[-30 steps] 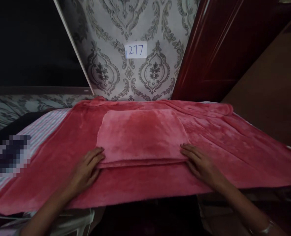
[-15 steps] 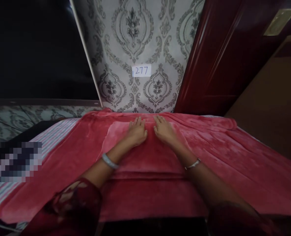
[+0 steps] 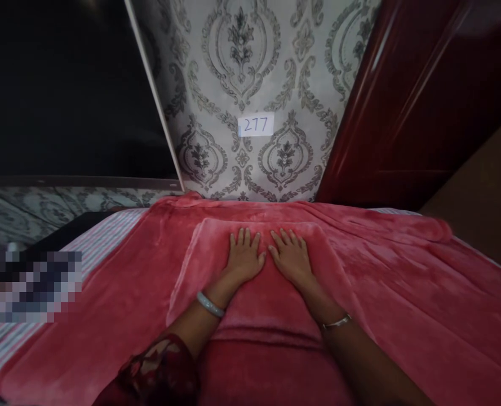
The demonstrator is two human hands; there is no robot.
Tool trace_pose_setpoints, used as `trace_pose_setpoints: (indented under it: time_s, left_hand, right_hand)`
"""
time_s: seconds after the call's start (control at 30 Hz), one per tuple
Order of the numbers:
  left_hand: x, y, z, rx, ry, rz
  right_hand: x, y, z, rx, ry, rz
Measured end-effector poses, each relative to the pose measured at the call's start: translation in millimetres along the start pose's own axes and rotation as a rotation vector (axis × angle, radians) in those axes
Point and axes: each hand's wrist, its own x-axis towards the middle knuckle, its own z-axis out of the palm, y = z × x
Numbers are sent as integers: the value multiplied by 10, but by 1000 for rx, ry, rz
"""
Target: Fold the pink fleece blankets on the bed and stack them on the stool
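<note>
Presently we record our left hand (image 3: 244,260) and right hand (image 3: 291,259) laid flat, fingers spread and holding nothing, side by side on the folded pink fleece rectangle (image 3: 338,265). Beneath our palms: that fold, already squared with its edges aligned, lying on the wider spread pink fleece blanket (image 3: 423,299). Beyond our fingertips: grey damask wallpaper (image 3: 242,67) bearing a small white label numbered 277 (image 3: 256,125). Left of our left hand: striped bedsheet (image 3: 102,234). Folding looks largely finished; only smoothing seems to remain.
</note>
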Motion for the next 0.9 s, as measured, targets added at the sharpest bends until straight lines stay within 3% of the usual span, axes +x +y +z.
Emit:
trace_pose_setpoints:
  time_s: [0.27, 0.57, 0.67, 0.77, 0.9]
  left_hand:
    - [-61, -63, -71, -67, 45, 7]
    - [-167, -804, -377, -21, -53, -280]
    - [-210, -948, -469, -12, -64, -381]
    - [-131, -992, -581, 16, -44, -442]
    - [186, -890, -728, 6, -47, -369]
  right_hand:
    - [-30, 49, 116, -29, 69, -34]
    - [-39, 16, 73, -74, 46, -19]
    - [-59, -25, 60, -95, -2, 7]
    - [-56, -44, 64, -109, -31, 23]
    - [177, 122, 53, -91, -143, -6]
